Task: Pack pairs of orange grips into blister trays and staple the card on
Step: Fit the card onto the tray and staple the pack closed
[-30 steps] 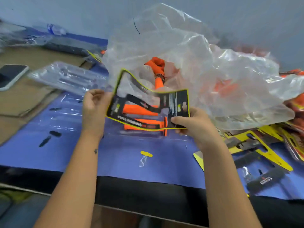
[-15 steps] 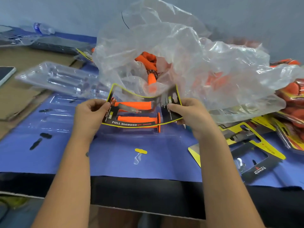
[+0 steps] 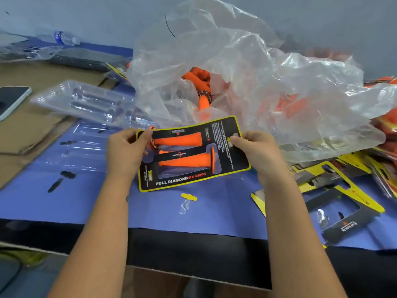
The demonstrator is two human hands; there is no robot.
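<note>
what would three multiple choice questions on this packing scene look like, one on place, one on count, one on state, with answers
1. Where does the phone lie?
A. at the far left on brown cardboard
B. inside the clear bag
C. on the card

2. How many orange grips show through the card windows?
A. one
B. two
C. four

3. How is the card held?
A. flat on the mat, untouched
B. by one hand only
C. by both hands, one at each end

Answers: 1 A, it sits at the left edge on the cardboard. 2 B, one grip shows in each window. 3 C, the left hand pinches the left end and the right hand the right end.
</note>
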